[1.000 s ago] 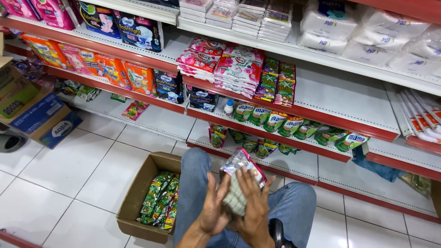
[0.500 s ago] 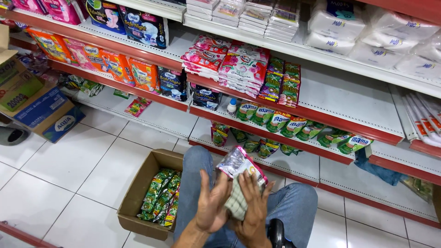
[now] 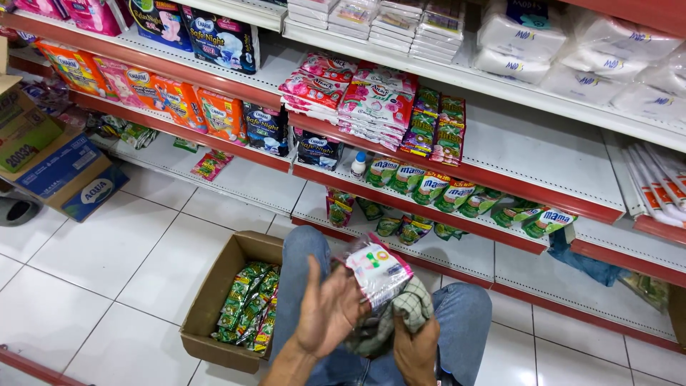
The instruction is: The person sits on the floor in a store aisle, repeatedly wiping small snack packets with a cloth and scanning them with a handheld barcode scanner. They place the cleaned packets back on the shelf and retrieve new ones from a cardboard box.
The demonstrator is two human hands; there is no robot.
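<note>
I wear blue denim jeans (image 3: pixel 457 314), faded paler over the knees and darker along the inner seams, the cloth creased at the bends. My forearms are bare, with no sleeves showing, and my hands (image 3: pixel 325 311) carry no gloves, rings or watch that I can make out.

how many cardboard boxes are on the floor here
3 in view. One open brown box of green sachets sits left of the person's knee. Two more are stacked at the far left: a blue-printed box below, a green-printed box on top. Others may lie outside the picture.
</note>
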